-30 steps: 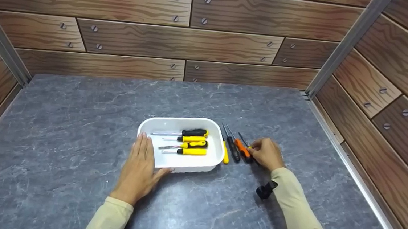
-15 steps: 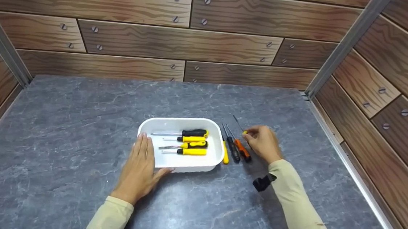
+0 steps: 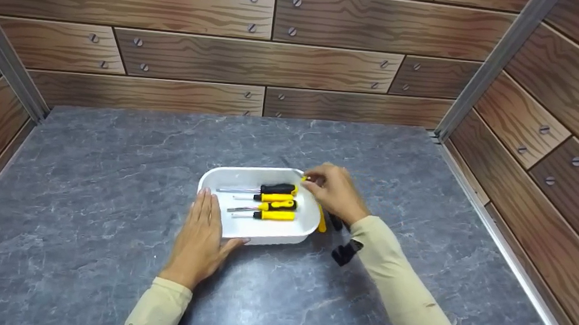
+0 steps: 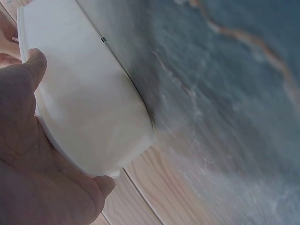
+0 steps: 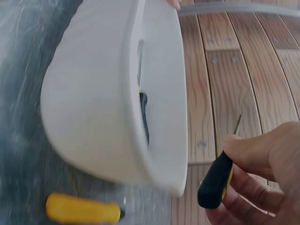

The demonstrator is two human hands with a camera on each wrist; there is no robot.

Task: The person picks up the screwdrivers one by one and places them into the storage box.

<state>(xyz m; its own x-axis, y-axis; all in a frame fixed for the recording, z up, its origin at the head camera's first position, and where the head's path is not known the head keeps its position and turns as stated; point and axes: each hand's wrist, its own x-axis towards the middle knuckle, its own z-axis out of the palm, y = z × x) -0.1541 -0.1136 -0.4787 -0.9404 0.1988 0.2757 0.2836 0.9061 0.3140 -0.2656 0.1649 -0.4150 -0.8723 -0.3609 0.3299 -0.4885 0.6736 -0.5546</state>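
A white plastic tray [image 3: 263,229] holds several screwdrivers lying in a row, their yellow and black handles to the right; one is a black-handled screwdriver [image 3: 279,188]. My left hand [image 3: 195,245] rests along the tray's left side with straight fingers, its thumb against the front wall. Over the back right corner of the tray, my right hand [image 3: 336,194] pinches another screwdriver [image 5: 215,183] between thumb and fingers. That one has a black handle with a yellow stripe, and its thin shaft points away from the palm.
Right of the tray, on the grey marbled tabletop [image 3: 113,169], lie a yellow-handled screwdriver [image 3: 322,221] and a black handle [image 3: 336,222], partly hidden by my right arm. Wood-patterned panels [image 3: 189,56] wall in the back and sides.
My right hand has lifted the screwdriver off the table on the right and carried it left to the tray's back right corner. The left hand has stayed put.
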